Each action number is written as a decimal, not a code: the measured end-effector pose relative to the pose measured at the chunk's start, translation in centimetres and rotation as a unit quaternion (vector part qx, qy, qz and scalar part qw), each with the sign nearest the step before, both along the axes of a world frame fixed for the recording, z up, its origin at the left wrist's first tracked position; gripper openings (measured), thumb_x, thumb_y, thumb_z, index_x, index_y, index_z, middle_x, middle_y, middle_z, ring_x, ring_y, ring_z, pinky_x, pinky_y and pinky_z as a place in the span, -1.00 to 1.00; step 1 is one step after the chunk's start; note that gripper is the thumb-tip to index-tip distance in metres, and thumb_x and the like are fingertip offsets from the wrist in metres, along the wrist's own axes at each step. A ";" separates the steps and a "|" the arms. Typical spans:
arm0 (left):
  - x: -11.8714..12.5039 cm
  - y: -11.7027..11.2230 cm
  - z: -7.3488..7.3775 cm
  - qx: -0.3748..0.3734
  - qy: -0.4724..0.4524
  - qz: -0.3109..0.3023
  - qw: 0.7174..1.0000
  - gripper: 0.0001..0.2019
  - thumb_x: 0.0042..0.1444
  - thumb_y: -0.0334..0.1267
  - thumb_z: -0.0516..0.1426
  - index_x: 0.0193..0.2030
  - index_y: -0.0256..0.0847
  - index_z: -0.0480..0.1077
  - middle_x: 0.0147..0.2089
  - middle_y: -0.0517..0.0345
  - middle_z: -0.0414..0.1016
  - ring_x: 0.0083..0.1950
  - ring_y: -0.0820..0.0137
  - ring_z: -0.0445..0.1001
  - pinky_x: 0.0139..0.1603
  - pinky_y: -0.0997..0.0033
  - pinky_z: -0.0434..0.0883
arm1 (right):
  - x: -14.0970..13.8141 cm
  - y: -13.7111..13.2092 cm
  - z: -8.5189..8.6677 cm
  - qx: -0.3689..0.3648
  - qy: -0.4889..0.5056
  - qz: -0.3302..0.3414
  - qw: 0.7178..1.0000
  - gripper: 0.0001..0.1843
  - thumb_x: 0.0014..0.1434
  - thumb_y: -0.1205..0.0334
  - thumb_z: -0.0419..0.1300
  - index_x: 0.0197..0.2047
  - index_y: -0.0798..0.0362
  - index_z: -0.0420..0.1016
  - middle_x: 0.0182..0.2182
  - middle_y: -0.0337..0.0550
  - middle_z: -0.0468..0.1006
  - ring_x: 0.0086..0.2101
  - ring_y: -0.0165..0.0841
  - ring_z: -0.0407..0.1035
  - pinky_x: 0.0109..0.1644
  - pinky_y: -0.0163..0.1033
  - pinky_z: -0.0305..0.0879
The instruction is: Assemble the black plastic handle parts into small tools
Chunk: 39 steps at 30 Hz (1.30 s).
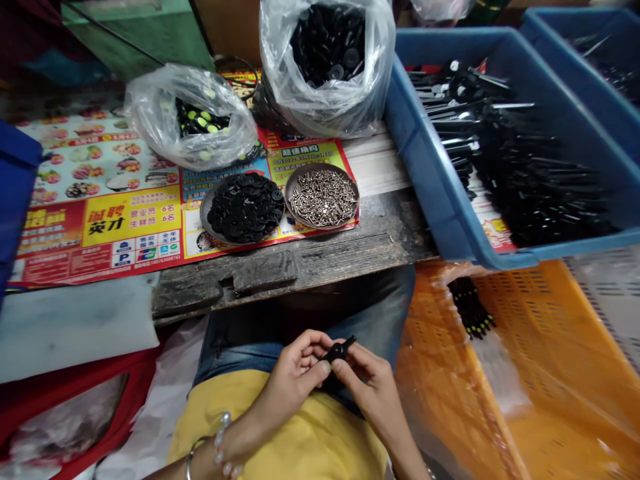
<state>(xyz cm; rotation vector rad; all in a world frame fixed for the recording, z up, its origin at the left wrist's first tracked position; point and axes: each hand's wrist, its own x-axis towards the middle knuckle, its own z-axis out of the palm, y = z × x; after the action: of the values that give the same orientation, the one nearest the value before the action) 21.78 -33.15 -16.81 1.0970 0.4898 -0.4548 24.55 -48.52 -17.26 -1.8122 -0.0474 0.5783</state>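
Above my lap, my left hand (303, 367) and my right hand (367, 377) both pinch a small black plastic part (338, 351). It has a rounded middle, and a narrow stem points up and to the right. Fingers cover much of it, so its exact kind cannot be made out. On the table edge ahead sits a shallow dish (206, 223) heaped with flat black discs (245, 207). Touching it on the right, a second dish (356, 193) holds many small shiny metal rivets or screws (323, 197).
Behind the dishes stand a clear bag (145, 100) of black-and-yellow pieces and a larger bag (280, 93) of black round parts. A blue bin (440, 180) on the right holds long black and metal pieces. Below it is an orange crate (540, 320). The wooden table edge (320, 263) crosses ahead.
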 end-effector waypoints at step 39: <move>0.0 0.0 -0.3 0.001 0.002 -0.009 1.000 -0.72 0.05 -0.17 0.26 -0.15 -0.24 0.37 -0.30 0.16 0.44 -0.47 0.56 0.23 -0.50 0.57 0.23 | 0.0 -0.2 -0.2 -0.003 0.009 0.005 1.000 -0.75 0.20 0.11 0.20 -0.22 0.09 0.61 -0.25 -0.07 0.60 -0.27 -0.27 0.45 -0.22 -0.32 0.36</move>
<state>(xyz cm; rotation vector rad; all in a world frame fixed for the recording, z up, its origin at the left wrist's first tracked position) 21.81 -33.15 -17.16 1.1030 0.4839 -0.4718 24.50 -48.71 -17.48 -1.8140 -0.0425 0.6038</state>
